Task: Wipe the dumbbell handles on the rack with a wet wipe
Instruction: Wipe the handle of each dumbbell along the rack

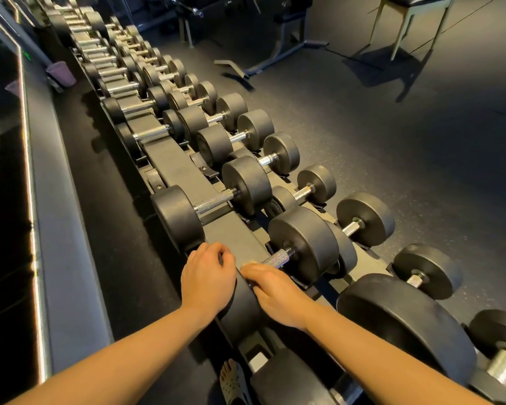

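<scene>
A long two-tier rack (176, 162) of black dumbbells runs from the bottom right to the far top left. My two hands are on one upper-tier dumbbell at the near end. My left hand (208, 276) curls its fingers over the top of its near weight head (241, 312). My right hand (275, 290) lies closed over the knurled chrome handle (278, 256), covering the near half. A pale sliver of the wet wipe (248, 263) shows at its fingertips; the rest is hidden under the hand. The far head (304, 244) is bare.
More dumbbells (214, 200) fill the rack beyond, and a big one (406, 323) sits at my right. A mirrored wall with a ledge runs along the left, holding a purple cup (60, 73). Benches (263, 59) and a stool (412, 24) stand on the dark floor. My sandalled foot (231, 381) is below.
</scene>
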